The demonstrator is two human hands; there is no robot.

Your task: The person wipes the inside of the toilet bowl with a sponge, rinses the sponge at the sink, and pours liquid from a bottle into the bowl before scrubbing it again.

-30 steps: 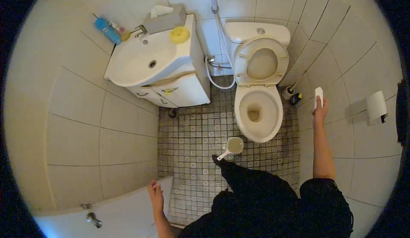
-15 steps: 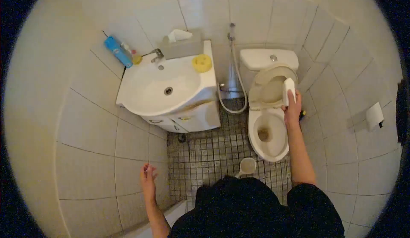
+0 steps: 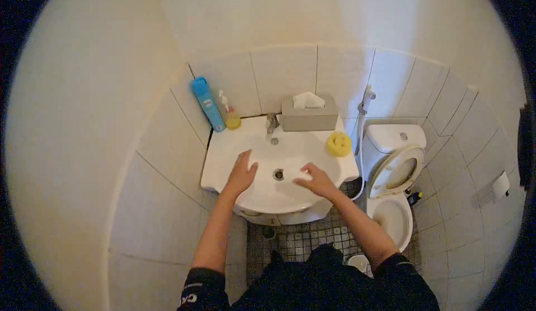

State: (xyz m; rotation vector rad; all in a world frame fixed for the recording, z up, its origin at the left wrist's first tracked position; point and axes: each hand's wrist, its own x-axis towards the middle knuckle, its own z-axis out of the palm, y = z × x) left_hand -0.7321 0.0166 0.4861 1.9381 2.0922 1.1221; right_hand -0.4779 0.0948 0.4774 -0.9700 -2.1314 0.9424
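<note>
Over the left part of the white sink (image 3: 223, 160) is my left hand (image 3: 242, 172), its thumb apart from the fingers and nothing in it. My right hand (image 3: 316, 180) hovers over the basin's right side, empty, with thumb and fingers spread. Between the two hands lies the metal drain (image 3: 278, 174). The faucet (image 3: 272, 123) stands at the back edge. A yellow sponge-like object (image 3: 339, 144) sits on the sink's right corner. Behind the basin is a grey tissue box (image 3: 309, 116) with a white tissue sticking out.
A blue spray can (image 3: 207, 104) and a pump bottle (image 3: 230, 116) stand at the back left of the sink. To the right are a hose sprayer (image 3: 364, 102) and a toilet (image 3: 395, 138) with its lid raised. A white dipper (image 3: 358, 263) is on the tiled floor.
The view has swung left toward the sink. My right hand has left the toilet and no longer holds the white object. Both hands are now above the basin.
</note>
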